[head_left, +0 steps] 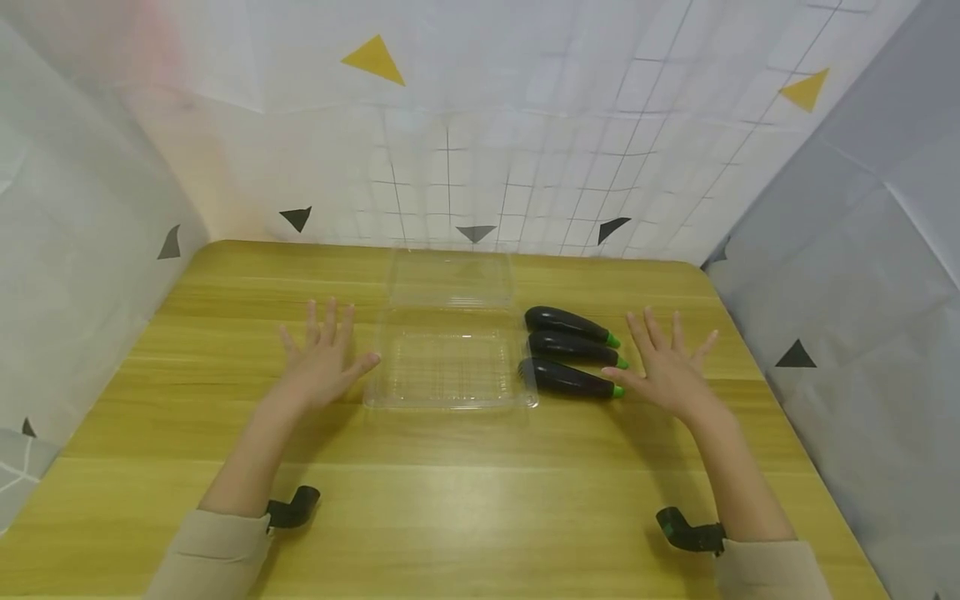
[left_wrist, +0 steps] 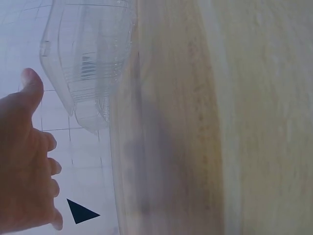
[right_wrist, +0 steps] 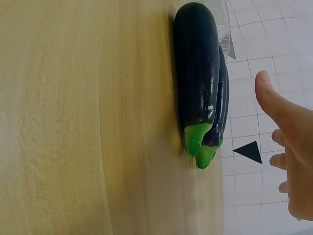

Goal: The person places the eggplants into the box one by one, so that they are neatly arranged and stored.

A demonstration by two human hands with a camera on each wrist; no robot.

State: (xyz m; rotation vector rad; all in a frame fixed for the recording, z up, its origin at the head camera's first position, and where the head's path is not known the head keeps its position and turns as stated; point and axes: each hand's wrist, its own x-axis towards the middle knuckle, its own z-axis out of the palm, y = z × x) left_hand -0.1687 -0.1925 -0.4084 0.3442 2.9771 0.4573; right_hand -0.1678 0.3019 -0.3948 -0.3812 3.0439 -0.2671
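Three dark purple eggplants [head_left: 572, 379] with green stem ends lie side by side on the table, stems toward the right. A clear plastic clamshell box [head_left: 450, 367] with its lid [head_left: 452, 279] laid back stands just left of them; its right edge overlaps the nearest eggplant's tip in the head view. My left hand [head_left: 318, 367], fingers spread, hovers beside the box's left side and holds nothing. On the other side my right hand [head_left: 667, 371] is spread by the stems, its thumb overlapping the nearest one. In the right wrist view an eggplant [right_wrist: 196, 68] lies apart from the thumb.
The wooden table [head_left: 465, 517] has a white sheet wall [head_left: 480, 150] with grid lines and triangle marks behind it. More sheets rise at the left [head_left: 82, 250] and right [head_left: 855, 250]. A black wrist mount [head_left: 296, 508] sits on each forearm.
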